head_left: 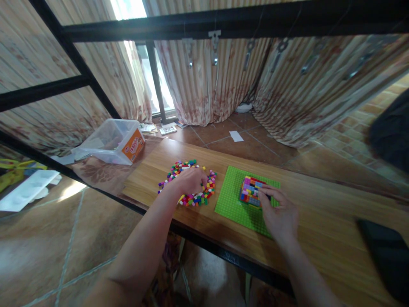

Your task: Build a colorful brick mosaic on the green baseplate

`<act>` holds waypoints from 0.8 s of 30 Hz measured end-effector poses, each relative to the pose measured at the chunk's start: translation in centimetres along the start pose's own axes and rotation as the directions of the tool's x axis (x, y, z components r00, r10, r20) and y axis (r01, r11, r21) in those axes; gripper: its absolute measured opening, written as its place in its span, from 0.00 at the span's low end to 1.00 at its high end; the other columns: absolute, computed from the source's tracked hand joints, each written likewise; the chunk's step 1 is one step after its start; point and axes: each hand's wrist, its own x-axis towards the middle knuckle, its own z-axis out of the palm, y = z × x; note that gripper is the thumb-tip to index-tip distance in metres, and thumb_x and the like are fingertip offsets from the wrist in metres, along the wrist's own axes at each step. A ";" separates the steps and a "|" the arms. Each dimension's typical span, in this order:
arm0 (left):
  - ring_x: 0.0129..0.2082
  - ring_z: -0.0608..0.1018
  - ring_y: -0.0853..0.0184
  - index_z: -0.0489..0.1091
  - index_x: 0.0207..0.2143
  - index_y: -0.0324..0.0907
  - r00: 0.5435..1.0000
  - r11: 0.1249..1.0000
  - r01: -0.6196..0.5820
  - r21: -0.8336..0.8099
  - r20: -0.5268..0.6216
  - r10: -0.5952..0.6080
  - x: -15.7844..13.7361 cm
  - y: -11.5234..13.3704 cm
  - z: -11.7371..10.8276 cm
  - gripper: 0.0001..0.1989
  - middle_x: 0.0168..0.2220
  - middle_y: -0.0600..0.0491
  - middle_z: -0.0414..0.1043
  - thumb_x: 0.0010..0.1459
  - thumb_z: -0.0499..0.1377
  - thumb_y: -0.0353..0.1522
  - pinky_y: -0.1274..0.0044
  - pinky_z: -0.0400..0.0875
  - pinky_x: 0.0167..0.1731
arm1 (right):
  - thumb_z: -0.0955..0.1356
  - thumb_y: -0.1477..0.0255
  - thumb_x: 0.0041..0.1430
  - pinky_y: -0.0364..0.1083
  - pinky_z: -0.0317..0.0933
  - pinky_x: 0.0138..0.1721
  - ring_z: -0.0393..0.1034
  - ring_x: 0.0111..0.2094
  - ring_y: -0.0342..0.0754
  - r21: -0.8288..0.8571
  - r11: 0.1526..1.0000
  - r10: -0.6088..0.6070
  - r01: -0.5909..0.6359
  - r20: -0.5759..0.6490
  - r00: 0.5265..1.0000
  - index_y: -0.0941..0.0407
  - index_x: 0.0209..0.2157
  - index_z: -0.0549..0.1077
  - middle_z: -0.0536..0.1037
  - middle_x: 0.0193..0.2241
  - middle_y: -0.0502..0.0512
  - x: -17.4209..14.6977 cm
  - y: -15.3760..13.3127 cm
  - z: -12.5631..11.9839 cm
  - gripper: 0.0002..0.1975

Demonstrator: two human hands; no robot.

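Observation:
Small multicoloured toy building bricks (200, 199) lie in a loose pile on the left part of the wooden table. My left hand (191, 180) reaches down into them with its fingers bent and drawn together; whatever is between the fingertips is hidden. On a green studded baseplate (234, 187) sits a low block built of many coloured bricks (251, 189). My right hand (283, 211) is at the right side of this block, thumb and forefinger closed together at its top. Those fingers cover that edge, and anything they pinch is too small to name.
A clear plastic box (111, 143) with an orange label stands beyond the table's left end. On the table's right lies a dark flat object (383, 251). A black metal bar (204, 27) with hanging clips crosses above, before striped curtains (211, 85). Paper (236, 136) lies on the floor.

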 end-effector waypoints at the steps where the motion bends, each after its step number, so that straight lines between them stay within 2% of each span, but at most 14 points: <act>1: 0.36 0.79 0.62 0.81 0.31 0.45 1.000 1.000 -0.002 0.003 -0.005 0.002 0.0 0.1 0.2 0.11 0.35 0.51 0.81 0.45 0.61 0.27 0.76 0.69 0.39 | 0.68 0.63 0.57 0.56 0.63 0.51 0.74 0.43 0.53 0.000 1.000 -0.004 0.004 0.001 1.000 0.54 0.31 0.78 0.81 0.39 0.58 0.0 0.0 0.0 0.11; 5: 0.36 0.78 0.61 0.80 0.27 0.45 0.999 0.998 -0.009 -0.066 -0.041 0.006 0.3 0.0 0.7 0.10 0.33 0.51 0.80 0.43 0.61 0.24 0.76 0.68 0.38 | 0.68 0.63 0.57 0.57 0.63 0.51 0.74 0.44 0.54 -0.004 1.000 -0.008 0.008 -0.002 1.000 0.54 0.31 0.78 0.81 0.40 0.58 0.0 0.2 0.1 0.10; 7: 0.34 0.77 0.63 0.79 0.25 0.44 0.997 0.988 -0.022 -0.153 -0.074 0.011 0.3 -0.1 0.6 0.07 0.30 0.51 0.79 0.43 0.63 0.26 0.76 0.67 0.37 | 0.68 0.63 0.57 0.57 0.63 0.51 0.74 0.44 0.54 -0.003 1.000 -0.015 0.015 -0.017 1.000 0.54 0.31 0.78 0.81 0.39 0.57 0.0 0.2 0.2 0.09; 10: 0.31 0.75 0.66 0.79 0.28 0.42 0.991 0.948 -0.105 -0.301 -0.111 0.074 0.2 0.0 0.1 0.05 0.31 0.52 0.78 0.47 0.63 0.29 0.78 0.66 0.35 | 0.67 0.64 0.59 0.57 0.64 0.50 0.74 0.43 0.53 0.004 0.999 -0.051 0.051 -0.034 0.998 0.54 0.32 0.78 0.80 0.39 0.57 -0.1 -0.1 0.2 0.10; 13: 0.30 0.74 0.69 0.78 0.32 0.40 0.981 0.853 -0.193 -0.486 -0.102 0.164 0.3 1.0 -0.3 0.07 0.30 0.52 0.77 0.51 0.63 0.33 0.79 0.66 0.34 | 0.66 0.65 0.60 0.57 0.64 0.50 0.73 0.44 0.53 -0.002 0.991 -0.134 0.134 -0.033 0.990 0.53 0.35 0.78 0.80 0.40 0.57 -0.3 -1.0 0.2 0.10; 16: 0.27 0.71 0.71 0.76 0.31 0.37 0.973 0.702 -0.216 -0.679 -0.087 0.215 0.8 2.6 0.2 0.10 0.26 0.54 0.73 0.54 0.62 0.36 0.80 0.64 0.30 | 0.67 0.66 0.61 0.57 0.64 0.51 0.72 0.47 0.52 0.020 0.965 -0.262 0.262 0.024 0.965 0.51 0.40 0.78 0.80 0.42 0.56 -0.9 -2.2 0.3 0.09; 19: 0.26 0.69 0.73 0.75 0.30 0.36 0.973 0.583 -0.190 -0.790 -0.073 0.219 1.5 4.3 1.3 0.11 0.25 0.55 0.72 0.53 0.62 0.37 0.80 0.63 0.29 | 0.68 0.68 0.61 0.56 0.64 0.52 0.72 0.47 0.52 0.036 0.934 -0.358 0.356 0.100 0.928 0.50 0.45 0.76 0.80 0.44 0.55 -1.5 -2.9 0.3 0.11; 24: 0.26 0.68 0.73 0.75 0.29 0.37 0.989 0.469 -0.093 -0.878 -0.027 0.145 2.2 6.5 2.8 0.11 0.25 0.56 0.70 0.52 0.62 0.38 0.80 0.61 0.29 | 0.67 0.67 0.63 0.55 0.64 0.51 0.74 0.45 0.51 -0.038 0.926 -0.368 0.375 0.123 0.922 0.48 0.45 0.76 0.81 0.42 0.53 -1.8 -2.8 0.3 0.10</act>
